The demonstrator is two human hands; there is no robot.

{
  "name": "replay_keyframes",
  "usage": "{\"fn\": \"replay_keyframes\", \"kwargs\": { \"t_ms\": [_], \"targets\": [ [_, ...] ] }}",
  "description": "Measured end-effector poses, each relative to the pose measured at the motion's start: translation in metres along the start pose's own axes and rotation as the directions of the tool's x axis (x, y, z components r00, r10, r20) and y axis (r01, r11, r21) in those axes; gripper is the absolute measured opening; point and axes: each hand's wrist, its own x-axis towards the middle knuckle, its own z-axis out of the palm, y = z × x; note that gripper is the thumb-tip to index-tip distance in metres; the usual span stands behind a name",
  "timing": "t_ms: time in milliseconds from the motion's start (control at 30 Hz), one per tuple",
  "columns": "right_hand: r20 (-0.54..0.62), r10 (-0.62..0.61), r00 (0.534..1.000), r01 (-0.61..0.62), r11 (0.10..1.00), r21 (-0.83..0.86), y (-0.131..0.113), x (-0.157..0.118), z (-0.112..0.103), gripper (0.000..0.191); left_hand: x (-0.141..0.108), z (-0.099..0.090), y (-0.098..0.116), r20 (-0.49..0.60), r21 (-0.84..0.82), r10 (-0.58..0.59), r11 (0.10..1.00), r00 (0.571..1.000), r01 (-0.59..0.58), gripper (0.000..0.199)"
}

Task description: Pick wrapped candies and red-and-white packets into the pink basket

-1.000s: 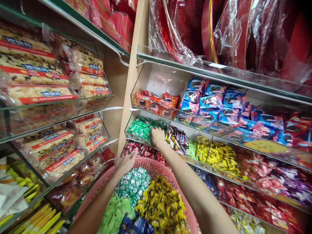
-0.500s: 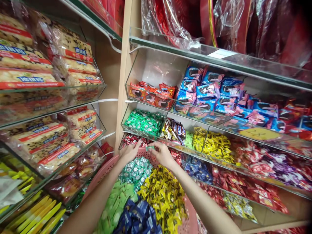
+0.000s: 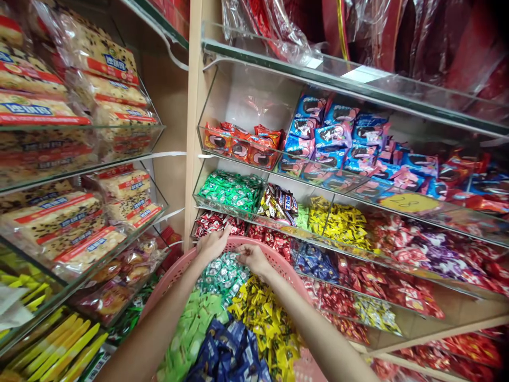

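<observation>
A pink plastic basket (image 3: 284, 259) stands below me, with wrapped sweets heaped in it by colour. Green-and-white sweets (image 3: 222, 271) lie at its far side, yellow ones (image 3: 264, 313) at the right, light green ones (image 3: 191, 323) at the left and dark blue ones (image 3: 228, 353) at the near side. My left hand (image 3: 212, 245) is at the basket's far rim, fingers stretched forward and partly hidden. Over the right edge of the green-and-white heap, my right hand (image 3: 254, 259) has its fingers curled together. Whatever is between those fingertips is hidden.
Clear shelf bins ahead hold green sweets (image 3: 230, 190), chocolate bars (image 3: 286, 200), yellow sweets (image 3: 338, 217) and red-wrapped sweets (image 3: 218, 224). Blue packets (image 3: 336, 132) fill the bin above. Packaged pastries (image 3: 115, 114) line the left shelves. A yellow price tag (image 3: 409, 202) hangs right.
My right hand has come down and slightly left, from the rim onto the green-and-white sweets; a greenish piece showed at its fingertips before. My left hand stays at the rim. The view has shifted slightly.
</observation>
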Motion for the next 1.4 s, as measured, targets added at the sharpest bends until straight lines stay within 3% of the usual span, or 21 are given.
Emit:
{"fn": "replay_keyframes", "kwargs": {
  "t_ms": [100,200,267,367,467,567,667,767,1133,1400],
  "targets": [
    [-0.061,-0.136,0.989,0.105,0.928,-0.356,-0.002,-0.001,0.007,0.011,-0.001,-0.001,-0.004,0.005,-0.006,-0.009,1.0,1.0,0.009,0.081],
    [-0.062,-0.287,0.956,0.137,0.62,-0.772,-0.017,-0.01,0.012,0.015,-0.001,-0.002,-0.009,0.001,-0.011,-0.016,1.0,1.0,0.016,0.08],
    [-0.03,-0.328,0.944,0.119,0.425,-0.898,-0.037,-0.015,0.013,0.016,-0.002,-0.001,-0.013,-0.001,-0.007,-0.009,1.0,1.0,0.009,0.078],
    [0.011,-0.414,0.91,0.155,0.316,-0.936,-0.08,-0.007,0.014,0.022,-0.002,-0.001,-0.024,-0.003,-0.003,-0.034,0.999,0.999,0.034,0.076],
    [0.056,-0.529,0.847,0.252,0.305,-0.918,-0.125,0.028,0.017,0.023,-0.004,-0.002,-0.034,0.006,-0.016,-0.089,0.996,0.996,0.089,0.074],
    [0.09,-0.58,0.809,0.328,0.319,-0.889,-0.154,0.077,0.026,0.023,-0.006,-0.004,-0.041,0.009,-0.033,-0.094,0.995,0.996,0.094,0.076],
    [0.112,-0.547,0.83,0.342,0.34,-0.876,-0.162,0.117,0.037,0.028,-0.007,-0.008,-0.042,0.001,-0.046,-0.1,0.994,0.995,0.1,0.076],
    [0.127,-0.493,0.861,0.321,0.332,-0.887,-0.158,0.136,0.046,0.028,-0.006,-0.012,-0.041,0.001,-0.054,-0.11,0.992,0.994,0.11,0.077],
    [0.088,-0.56,0.824,0.337,0.358,-0.871,-0.15,0.136,0.04,0.025,0.002,-0.012,-0.039,0.027,-0.053,-0.11,0.992,0.994,0.111,0.076],
    [-0.001,-0.663,0.749,0.422,0.479,-0.77,-0.157,0.11,0.03,0.016,0.005,-0.008,-0.03,0.018,-0.044,-0.083,0.995,0.996,0.084,0.078]
  ]
}}
